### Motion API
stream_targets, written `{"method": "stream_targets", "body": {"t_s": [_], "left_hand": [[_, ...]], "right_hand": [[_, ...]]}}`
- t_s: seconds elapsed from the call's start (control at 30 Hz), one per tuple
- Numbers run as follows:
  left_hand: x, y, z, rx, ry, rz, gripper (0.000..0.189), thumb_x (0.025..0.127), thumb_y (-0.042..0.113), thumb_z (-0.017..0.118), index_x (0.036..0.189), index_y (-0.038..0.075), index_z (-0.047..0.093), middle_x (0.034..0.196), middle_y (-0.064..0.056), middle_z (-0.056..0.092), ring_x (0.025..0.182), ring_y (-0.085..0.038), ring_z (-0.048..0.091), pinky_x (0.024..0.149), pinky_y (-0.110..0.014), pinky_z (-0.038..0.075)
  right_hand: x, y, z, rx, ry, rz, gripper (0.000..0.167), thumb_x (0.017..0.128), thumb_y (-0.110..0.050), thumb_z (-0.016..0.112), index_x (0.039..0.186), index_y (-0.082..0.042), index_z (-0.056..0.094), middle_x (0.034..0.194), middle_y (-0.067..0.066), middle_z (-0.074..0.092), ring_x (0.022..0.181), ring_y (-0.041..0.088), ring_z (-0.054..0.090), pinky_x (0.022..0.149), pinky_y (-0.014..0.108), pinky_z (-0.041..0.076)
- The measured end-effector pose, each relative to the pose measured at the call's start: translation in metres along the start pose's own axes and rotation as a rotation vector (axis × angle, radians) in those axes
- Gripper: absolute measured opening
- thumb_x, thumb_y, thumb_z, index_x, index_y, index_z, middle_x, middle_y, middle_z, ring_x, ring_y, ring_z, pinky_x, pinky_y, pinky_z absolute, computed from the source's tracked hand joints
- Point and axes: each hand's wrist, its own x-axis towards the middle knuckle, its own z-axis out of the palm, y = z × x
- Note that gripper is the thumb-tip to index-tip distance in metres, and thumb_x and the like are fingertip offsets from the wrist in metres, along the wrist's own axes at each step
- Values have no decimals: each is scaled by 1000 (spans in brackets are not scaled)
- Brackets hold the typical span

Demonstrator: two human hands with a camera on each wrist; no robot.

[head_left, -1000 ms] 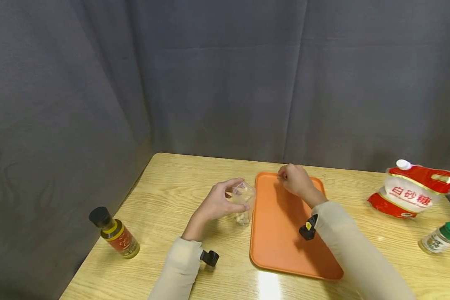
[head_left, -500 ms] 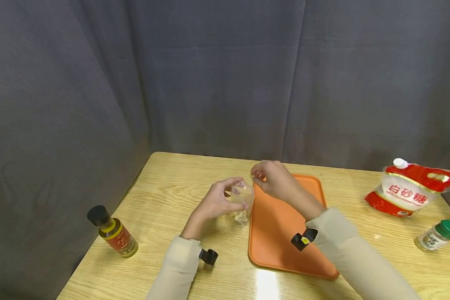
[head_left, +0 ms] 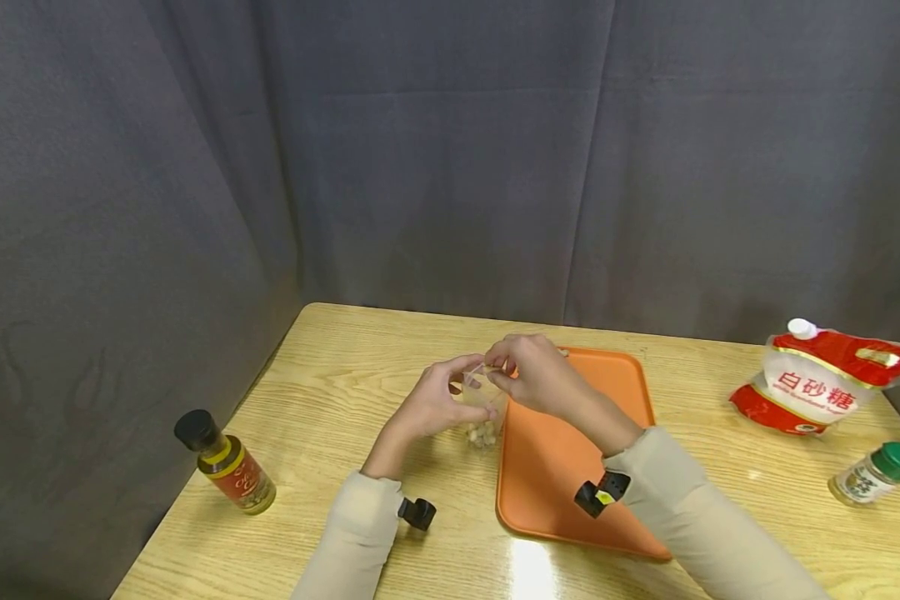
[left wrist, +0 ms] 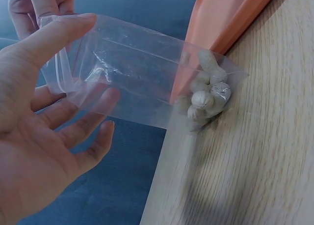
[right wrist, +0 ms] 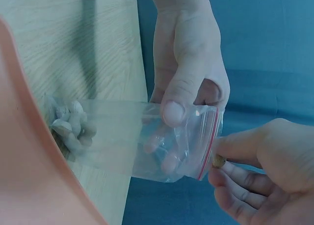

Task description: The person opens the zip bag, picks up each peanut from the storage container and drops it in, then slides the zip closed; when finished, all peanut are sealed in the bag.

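Note:
My left hand [head_left: 437, 402] holds a clear zip bag [left wrist: 140, 68] near its top, thumb on one side and fingers on the other, with the mouth spread. Several unshelled peanuts [left wrist: 202, 101] lie in the bag's bottom, which is down at the table beside the orange tray [head_left: 551, 475]. At the bag's mouth is my right hand [head_left: 536, 377], pinching a peanut [right wrist: 219, 161] between thumb and fingers. In the right wrist view that peanut is just outside the red zip line, partly covered by the fingertips.
A small pale piece [head_left: 563, 352] sits at the tray's far edge. Left stands an oil bottle [head_left: 232, 467] with a black cap. On the right are a red and white sugar pouch [head_left: 817, 379] and a green-lidded seasoning jar [head_left: 873, 477]. A dark curtain [head_left: 435, 183] hangs behind.
My right hand has moved left from over the tray's far end to the bag's mouth, carrying the peanut. The left hand and the bag have stayed nearly still.

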Motion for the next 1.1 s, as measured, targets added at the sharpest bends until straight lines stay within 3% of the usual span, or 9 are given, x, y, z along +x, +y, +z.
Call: {"method": "stream_targets", "body": {"t_s": [0.27, 0.67, 0.9, 1.1], "left_hand": [[0, -1, 1, 35, 6, 32, 74, 78, 23, 85, 143, 11, 53, 136, -4, 58, 106, -22, 58, 94, -48, 47], [1, -1, 0, 28, -1, 3, 78, 77, 23, 86, 145, 8, 51, 134, -5, 59, 104, -21, 59, 90, -47, 49], [1, -2, 1, 32, 16, -15, 77, 75, 21, 86, 144, 9, 52, 134, -5, 59, 106, -28, 58, 87, -41, 50], [1, -1, 0, 18, 21, -21, 77, 75, 21, 86, 143, 9, 53, 132, -6, 59, 105, -30, 58, 87, -41, 50]], "right_hand": [[-2, -4, 3, 26, -13, 28, 14, 84, -3, 76, 98, -1, 76, 82, 3, 69, 70, 15, 62, 61, 28, 51], [0, 6, -4, 41, 20, 57, 13, 87, -6, 75, 97, 1, 75, 85, 6, 71, 72, 19, 64, 64, 34, 52], [3, 50, -11, 7, 61, 207, 13, 89, -7, 72, 99, 2, 74, 91, 12, 70, 81, 29, 64, 71, 42, 53], [-4, 96, -5, -43, 33, 345, 17, 91, -4, 67, 104, 5, 72, 100, 19, 70, 91, 35, 65, 79, 48, 53]]}}
